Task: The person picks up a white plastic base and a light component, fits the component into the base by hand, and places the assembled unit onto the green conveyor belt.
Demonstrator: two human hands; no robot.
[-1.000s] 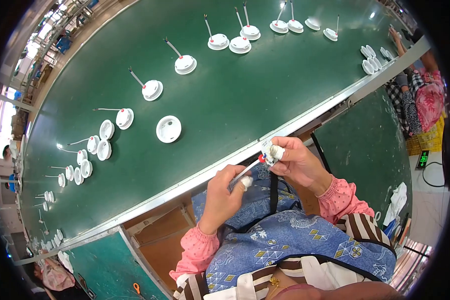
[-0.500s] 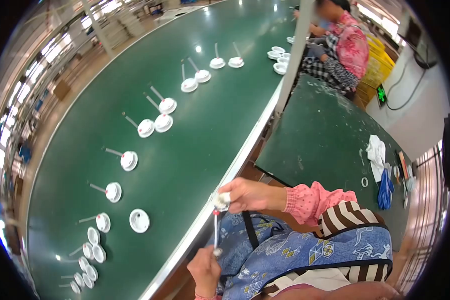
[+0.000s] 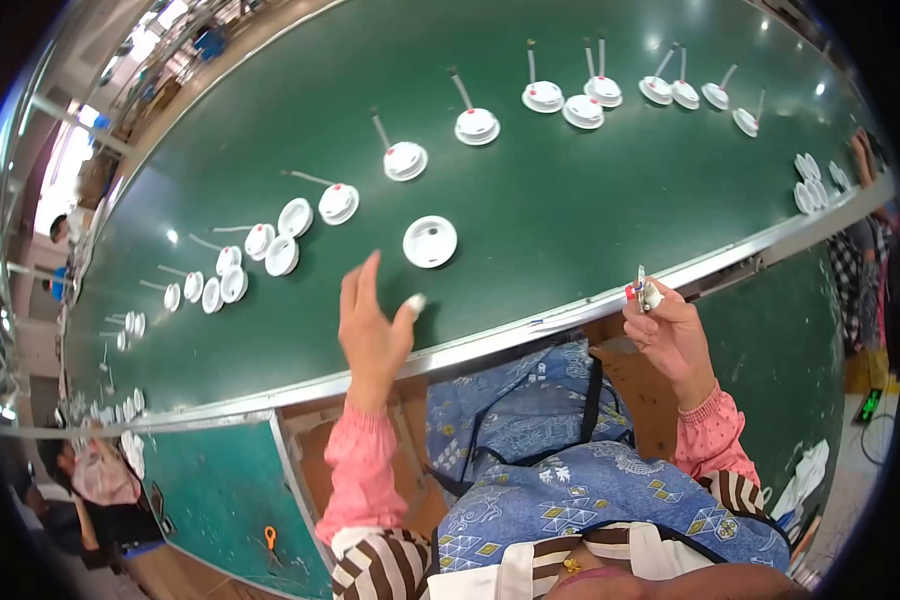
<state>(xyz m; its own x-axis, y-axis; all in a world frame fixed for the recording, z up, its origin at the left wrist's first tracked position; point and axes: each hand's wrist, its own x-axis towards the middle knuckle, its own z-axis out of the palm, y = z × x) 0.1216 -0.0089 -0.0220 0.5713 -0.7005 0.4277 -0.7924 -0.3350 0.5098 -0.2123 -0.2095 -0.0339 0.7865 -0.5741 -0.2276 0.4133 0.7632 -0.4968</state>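
My left hand (image 3: 372, 330) reaches over the green table with its fingers spread and nothing held in them. A white covering shows on the thumb tip. Just beyond the fingers lies a round white dish-shaped housing (image 3: 430, 242) with a dark hole in it, apart from the hand. My right hand (image 3: 672, 338) is by the table's metal edge, its thumb and fingers closed on a small white fitting (image 3: 652, 296) with a red part and a short stem pointing up. The fingers hide part of this fitting.
Round white assemblies with red spots and thin stems (image 3: 478, 126) stand in a curved row on the green table (image 3: 560, 200). Pairs of white housings (image 3: 282, 255) lie at left. Orange scissors (image 3: 270, 538) rest on a side table. A co-worker (image 3: 105, 475) sits at left, another person at right.
My left hand has let go of the stem's end and moved out over the table towards the white housing. My right hand keeps the fitting. The view has turned left.
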